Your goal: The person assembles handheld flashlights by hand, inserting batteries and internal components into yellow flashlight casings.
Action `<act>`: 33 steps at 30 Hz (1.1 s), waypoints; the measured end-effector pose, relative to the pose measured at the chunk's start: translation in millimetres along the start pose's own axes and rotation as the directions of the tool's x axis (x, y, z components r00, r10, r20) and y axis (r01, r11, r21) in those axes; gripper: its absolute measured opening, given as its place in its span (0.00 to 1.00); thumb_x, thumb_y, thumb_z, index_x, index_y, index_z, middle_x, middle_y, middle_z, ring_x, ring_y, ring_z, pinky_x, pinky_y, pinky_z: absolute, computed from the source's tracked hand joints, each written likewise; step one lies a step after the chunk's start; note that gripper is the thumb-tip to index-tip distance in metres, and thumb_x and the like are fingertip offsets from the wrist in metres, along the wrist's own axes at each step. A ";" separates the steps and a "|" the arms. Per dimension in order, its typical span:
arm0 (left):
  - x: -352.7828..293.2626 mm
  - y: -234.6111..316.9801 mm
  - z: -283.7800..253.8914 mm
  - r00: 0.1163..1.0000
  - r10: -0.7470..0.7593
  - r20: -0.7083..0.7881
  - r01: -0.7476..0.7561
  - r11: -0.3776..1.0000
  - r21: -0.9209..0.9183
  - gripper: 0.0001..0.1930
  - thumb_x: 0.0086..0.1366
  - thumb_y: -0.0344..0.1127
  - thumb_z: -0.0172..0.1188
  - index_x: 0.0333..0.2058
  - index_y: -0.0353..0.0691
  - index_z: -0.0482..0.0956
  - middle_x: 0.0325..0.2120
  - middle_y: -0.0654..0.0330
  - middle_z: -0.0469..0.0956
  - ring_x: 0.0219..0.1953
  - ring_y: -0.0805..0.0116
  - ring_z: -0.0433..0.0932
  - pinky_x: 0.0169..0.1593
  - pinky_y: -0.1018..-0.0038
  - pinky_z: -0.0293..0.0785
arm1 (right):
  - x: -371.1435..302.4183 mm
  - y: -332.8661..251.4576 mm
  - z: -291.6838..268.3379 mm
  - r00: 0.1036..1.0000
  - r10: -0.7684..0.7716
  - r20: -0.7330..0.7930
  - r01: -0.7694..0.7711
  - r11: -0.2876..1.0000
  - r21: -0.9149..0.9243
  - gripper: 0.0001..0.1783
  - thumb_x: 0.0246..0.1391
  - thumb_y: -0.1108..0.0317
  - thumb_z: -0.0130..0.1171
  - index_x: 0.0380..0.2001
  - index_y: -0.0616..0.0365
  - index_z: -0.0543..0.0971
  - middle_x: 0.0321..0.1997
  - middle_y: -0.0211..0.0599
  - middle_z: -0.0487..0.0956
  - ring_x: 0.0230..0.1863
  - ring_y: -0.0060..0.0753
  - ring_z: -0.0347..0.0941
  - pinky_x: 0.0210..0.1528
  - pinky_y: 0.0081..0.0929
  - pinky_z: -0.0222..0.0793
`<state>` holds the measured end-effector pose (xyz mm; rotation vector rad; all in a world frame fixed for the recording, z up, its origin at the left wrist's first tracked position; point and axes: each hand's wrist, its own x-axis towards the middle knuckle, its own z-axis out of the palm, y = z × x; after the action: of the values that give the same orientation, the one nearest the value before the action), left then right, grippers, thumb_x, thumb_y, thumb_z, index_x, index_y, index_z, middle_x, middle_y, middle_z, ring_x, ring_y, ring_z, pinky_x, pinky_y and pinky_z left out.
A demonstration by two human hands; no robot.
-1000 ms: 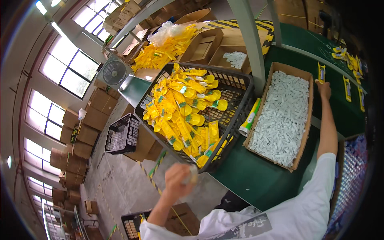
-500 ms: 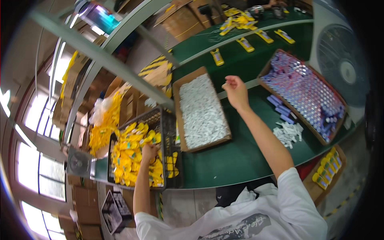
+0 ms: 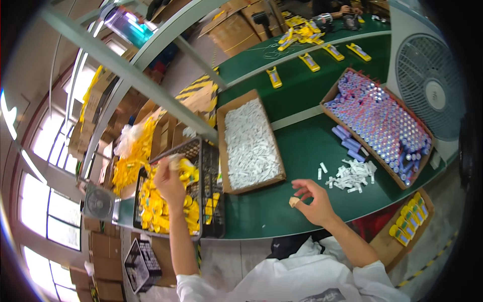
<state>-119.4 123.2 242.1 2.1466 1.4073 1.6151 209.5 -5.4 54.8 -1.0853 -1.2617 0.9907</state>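
My left hand (image 3: 170,185) is raised over a black plastic crate (image 3: 211,231) of yellow plastic pieces (image 3: 153,211). Its fingers are bent and blurred, with a tan cover on one tip; whether anything is between them cannot be made out. Over the green table's near half, my right hand (image 3: 316,204) is open and empty, a tan cover on its thumb. Beyond its fingertips lies a loose pile of small white strips (image 3: 352,176), two of them set apart. Between my hands stands a cardboard box (image 3: 279,177) filled with more white strips.
On the right, a cardboard tray (image 3: 359,146) holds purple cylindrical cells beside several loose ones (image 3: 348,143). A fan (image 3: 430,85) stands behind it. Yellow devices (image 3: 309,62) sit on the far green belt, near another person's hands (image 3: 347,10). A grey frame bar (image 3: 146,90) crosses the left.
My right hand has come back from the far middle toward the table's near edge. My left hand has lifted from the yellow pieces. Two white strips now lie left of the pile.
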 end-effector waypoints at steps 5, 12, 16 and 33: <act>-66.8 74.5 93.8 0.927 -0.056 0.370 0.148 0.962 -0.227 0.06 0.71 0.29 0.67 0.39 0.30 0.86 0.35 0.60 0.86 0.36 0.75 0.80 0.41 0.75 0.76 | 26.3 -42.8 22.1 0.969 0.022 0.245 -0.073 0.977 0.201 0.48 0.46 0.63 0.83 0.70 0.54 0.71 0.56 0.40 0.82 0.44 0.32 0.82 0.44 0.28 0.79; -133.1 99.1 155.8 0.886 0.038 0.463 0.129 0.937 -0.326 0.06 0.67 0.27 0.69 0.40 0.31 0.85 0.39 0.51 0.86 0.42 0.63 0.85 0.47 0.71 0.79 | -10.4 15.3 17.2 0.992 0.034 0.121 -0.083 0.897 0.434 0.32 0.48 0.71 0.81 0.56 0.60 0.78 0.50 0.32 0.85 0.49 0.22 0.82 0.53 0.26 0.79; -158.0 78.2 142.5 0.814 -0.374 0.445 0.566 0.685 -0.459 0.05 0.70 0.26 0.66 0.41 0.30 0.85 0.40 0.58 0.85 0.44 0.72 0.81 0.53 0.73 0.75 | -17.4 18.3 -0.4 0.979 0.121 0.161 -0.182 0.874 0.451 0.27 0.52 0.73 0.79 0.54 0.63 0.80 0.47 0.31 0.86 0.49 0.18 0.82 0.54 0.24 0.78; -206.5 48.0 62.4 0.726 -0.359 0.587 0.387 0.918 0.083 0.32 0.60 0.43 0.80 0.58 0.31 0.80 0.52 0.42 0.84 0.55 0.51 0.85 0.58 0.61 0.80 | -5.8 25.3 16.8 0.868 0.203 0.454 -0.395 0.836 0.381 0.37 0.46 0.80 0.78 0.62 0.61 0.75 0.58 0.38 0.80 0.51 0.32 0.82 0.55 0.30 0.80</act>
<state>-41.7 -25.2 98.0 1.9144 1.4290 0.7197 192.9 -4.3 28.8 -0.7325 -1.0886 1.7338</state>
